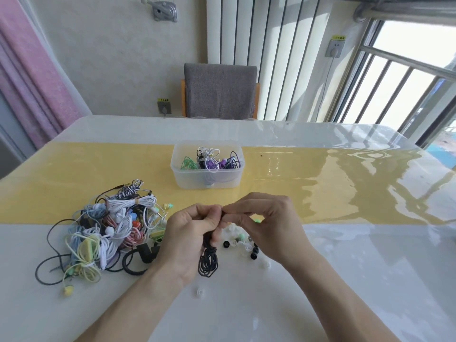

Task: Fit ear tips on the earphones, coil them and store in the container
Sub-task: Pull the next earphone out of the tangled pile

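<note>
hands (197,225) gripping black earphones (208,261) (coiled), tangled pile (108,230) left

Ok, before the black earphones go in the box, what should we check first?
1. Left hand holds the black earphones: ok, its grip is round the bundle.
2. Right hand pinches the top end: ok.
3. Ear tip fitted: cannot tell, fingers hide it.
4. Cord coiled: not ok, loose loops hang below the hand.
5. Container open with room: ok, no lid, some earphones inside.
6. Spare ear tips near: ok, scattered on the table by the hands.
</note>
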The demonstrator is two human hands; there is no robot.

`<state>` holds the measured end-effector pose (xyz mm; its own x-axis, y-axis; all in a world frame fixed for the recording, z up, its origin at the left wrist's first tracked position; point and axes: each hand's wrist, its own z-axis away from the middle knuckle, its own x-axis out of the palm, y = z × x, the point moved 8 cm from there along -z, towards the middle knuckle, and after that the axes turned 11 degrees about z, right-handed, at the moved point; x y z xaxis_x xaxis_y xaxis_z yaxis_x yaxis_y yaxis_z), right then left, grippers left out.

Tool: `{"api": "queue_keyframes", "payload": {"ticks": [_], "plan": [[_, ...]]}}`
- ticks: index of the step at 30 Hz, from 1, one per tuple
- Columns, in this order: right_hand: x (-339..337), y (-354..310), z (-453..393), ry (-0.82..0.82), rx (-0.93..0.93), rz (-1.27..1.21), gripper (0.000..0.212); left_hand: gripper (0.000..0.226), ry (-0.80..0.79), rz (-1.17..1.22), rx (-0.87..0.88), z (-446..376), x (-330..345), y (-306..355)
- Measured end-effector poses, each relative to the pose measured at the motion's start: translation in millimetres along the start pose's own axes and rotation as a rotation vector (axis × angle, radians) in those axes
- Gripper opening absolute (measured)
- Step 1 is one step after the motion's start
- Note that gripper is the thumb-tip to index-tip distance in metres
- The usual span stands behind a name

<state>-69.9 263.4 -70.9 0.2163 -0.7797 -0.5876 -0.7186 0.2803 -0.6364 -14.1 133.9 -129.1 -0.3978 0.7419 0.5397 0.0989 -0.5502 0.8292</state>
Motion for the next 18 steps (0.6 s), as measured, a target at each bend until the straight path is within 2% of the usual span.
{"api": "queue_keyframes", "payload": {"ticks": [5, 9, 15, 18], "plan": [[7, 16, 3, -0.014, 0.246, -0.154, 0.004, 0.010, 0.003, -0.094, 0.084, -2, 0, 3], [12, 18, 4, 0.012, 0.283, -0.128, 0.006, 0.009, 0.013, 0.035, -0.022, -1, 4, -6], [8, 16, 2, 0.001, 0.257, -0.154, 0.037, 0.021, 0.071, 0.200, -0.150, -6, -2, -9], [15, 10, 3, -0.072, 0.210, -0.124, 0.059, 0.026, 0.093, 0.352, -0.237, -6, -4, -8]]}}
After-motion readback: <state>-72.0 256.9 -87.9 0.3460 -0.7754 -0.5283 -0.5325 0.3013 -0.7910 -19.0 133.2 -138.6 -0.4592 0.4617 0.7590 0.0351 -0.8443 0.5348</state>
